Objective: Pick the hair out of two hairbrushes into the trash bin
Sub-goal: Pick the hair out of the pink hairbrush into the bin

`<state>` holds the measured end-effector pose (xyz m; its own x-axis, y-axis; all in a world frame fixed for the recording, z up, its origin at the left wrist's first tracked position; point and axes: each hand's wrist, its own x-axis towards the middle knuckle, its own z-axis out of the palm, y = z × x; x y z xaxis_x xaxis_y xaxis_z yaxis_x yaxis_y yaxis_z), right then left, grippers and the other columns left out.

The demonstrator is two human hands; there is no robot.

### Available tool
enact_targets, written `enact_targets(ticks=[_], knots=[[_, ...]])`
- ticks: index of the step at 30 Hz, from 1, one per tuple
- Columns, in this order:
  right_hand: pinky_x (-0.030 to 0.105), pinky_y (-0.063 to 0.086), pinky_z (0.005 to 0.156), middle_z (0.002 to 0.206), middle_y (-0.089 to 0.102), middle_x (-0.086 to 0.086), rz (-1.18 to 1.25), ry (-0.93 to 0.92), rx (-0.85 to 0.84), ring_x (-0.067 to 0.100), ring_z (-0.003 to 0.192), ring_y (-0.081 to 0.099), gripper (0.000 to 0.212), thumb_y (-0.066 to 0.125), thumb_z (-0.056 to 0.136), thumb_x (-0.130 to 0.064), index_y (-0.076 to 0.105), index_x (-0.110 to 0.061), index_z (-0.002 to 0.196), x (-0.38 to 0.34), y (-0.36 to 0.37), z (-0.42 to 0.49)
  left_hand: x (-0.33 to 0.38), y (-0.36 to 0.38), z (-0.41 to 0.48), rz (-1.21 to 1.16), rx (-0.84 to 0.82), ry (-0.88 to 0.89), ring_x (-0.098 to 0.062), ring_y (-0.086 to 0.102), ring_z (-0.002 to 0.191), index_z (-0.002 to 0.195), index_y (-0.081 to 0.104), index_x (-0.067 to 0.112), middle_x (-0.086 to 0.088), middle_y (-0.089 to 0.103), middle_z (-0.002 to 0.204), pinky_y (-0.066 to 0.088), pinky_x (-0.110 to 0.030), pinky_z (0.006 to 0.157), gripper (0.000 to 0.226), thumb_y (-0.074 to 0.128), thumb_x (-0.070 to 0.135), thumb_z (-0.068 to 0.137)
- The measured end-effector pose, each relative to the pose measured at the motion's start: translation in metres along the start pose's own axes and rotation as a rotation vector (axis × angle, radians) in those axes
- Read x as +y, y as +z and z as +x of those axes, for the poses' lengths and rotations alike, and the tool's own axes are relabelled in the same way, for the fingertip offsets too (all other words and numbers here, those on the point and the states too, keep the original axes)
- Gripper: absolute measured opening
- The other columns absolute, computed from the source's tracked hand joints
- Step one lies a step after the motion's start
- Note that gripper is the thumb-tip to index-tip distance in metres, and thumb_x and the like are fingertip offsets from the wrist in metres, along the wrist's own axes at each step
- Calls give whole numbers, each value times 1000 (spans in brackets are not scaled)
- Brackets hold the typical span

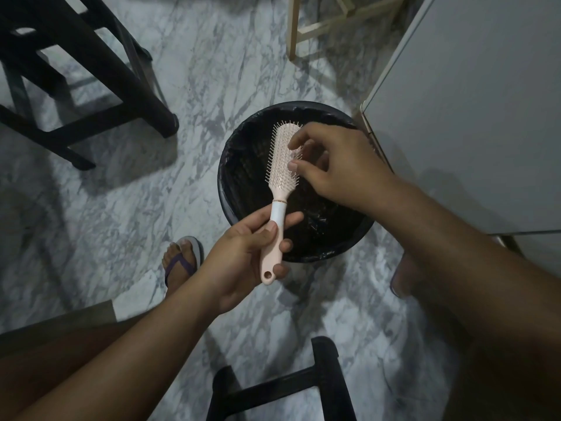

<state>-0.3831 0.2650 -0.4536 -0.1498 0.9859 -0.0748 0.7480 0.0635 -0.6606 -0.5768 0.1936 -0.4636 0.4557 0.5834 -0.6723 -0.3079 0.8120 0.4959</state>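
A pale pink hairbrush with a white band on its handle is held over a round black trash bin lined with a dark bag. My left hand grips the handle from below. My right hand is at the brush head, its thumb and forefinger curled in among the bristles on the right side. Whether hair is pinched between them is too small to tell. Only one hairbrush is in view.
The bin stands on a grey marbled floor. A dark wooden stool is at the upper left, a light wooden frame at the top, a white cabinet at the right, a black chair frame at the bottom. A foot in a sandal is left of the bin.
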Motion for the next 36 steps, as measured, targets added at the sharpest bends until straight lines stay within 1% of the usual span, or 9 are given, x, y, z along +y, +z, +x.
enact_targets(ticks=[3, 9, 13, 16, 18, 20, 26, 33, 36], knots=[[26, 52, 74, 91, 69, -8, -41, 26, -19, -1, 71, 58, 17, 72, 86, -39, 70, -29, 99, 1, -2, 3, 0, 1, -1, 35, -1, 10, -13, 53, 70, 136, 57, 14, -9, 68, 130, 42, -27, 51, 38, 43, 5, 102], [35, 53, 80, 95, 68, 2, -143, 76, -51, 18, 85, 64, 20, 65, 94, -30, 71, -12, 91, 1, 9, 3, -2, -1, 1, 75, 38, 11, -13, 53, 69, 137, 56, 14, -9, 69, 129, 42, -26, 50, 38, 44, 4, 102], [10, 41, 62, 74, 60, -11, -3, 114, -28, 1, 64, 56, 21, 63, 96, -28, 71, -9, 90, 0, 5, 5, 1, -1, 1, 51, 46, 16, -13, 53, 68, 137, 56, 15, -9, 69, 129, 38, -27, 51, 39, 43, 4, 102], [14, 47, 55, 66, 66, -6, 209, 194, 84, -2, 48, 58, 22, 57, 100, -29, 70, -13, 91, 2, -9, 11, 5, -4, 3, 34, 38, 30, -13, 53, 68, 137, 56, 15, -8, 69, 130, 36, -28, 52, 39, 42, 5, 102], [20, 50, 57, 73, 70, -5, 254, 189, 207, 1, 54, 62, 22, 55, 100, -28, 70, -13, 94, 6, -19, 17, 6, -5, 3, 31, 40, 33, -12, 54, 69, 138, 56, 15, -7, 69, 130, 37, -27, 52, 40, 42, 5, 102], [16, 47, 62, 76, 67, -13, 212, 146, 277, -2, 60, 61, 19, 57, 98, -26, 71, -14, 94, 9, -25, 19, 6, -6, 3, 34, 36, 33, -13, 54, 69, 138, 56, 15, -7, 68, 131, 38, -27, 52, 40, 42, 6, 102], [25, 50, 75, 89, 62, -7, 0, -46, 68, 11, 76, 61, 14, 70, 87, -34, 74, -23, 95, 4, -4, 6, 3, -2, 4, 13, 27, 14, -13, 53, 68, 136, 57, 13, -8, 69, 130, 37, -26, 50, 39, 42, 5, 101], [34, 52, 77, 101, 52, -9, -70, -82, -93, -6, 69, 47, 10, 70, 88, -33, 66, -33, 97, -1, -3, 5, 0, 1, 4, 39, 50, 18, -13, 52, 68, 136, 56, 14, -8, 70, 128, 37, -26, 49, 38, 41, 5, 102], [38, 53, 81, 106, 52, -8, -110, -57, -136, -1, 75, 50, 12, 71, 87, -37, 71, -34, 99, -4, -3, 4, -2, 2, 3, 68, 51, 22, -13, 52, 70, 136, 57, 16, -7, 69, 129, 39, -26, 49, 38, 42, 5, 103]])
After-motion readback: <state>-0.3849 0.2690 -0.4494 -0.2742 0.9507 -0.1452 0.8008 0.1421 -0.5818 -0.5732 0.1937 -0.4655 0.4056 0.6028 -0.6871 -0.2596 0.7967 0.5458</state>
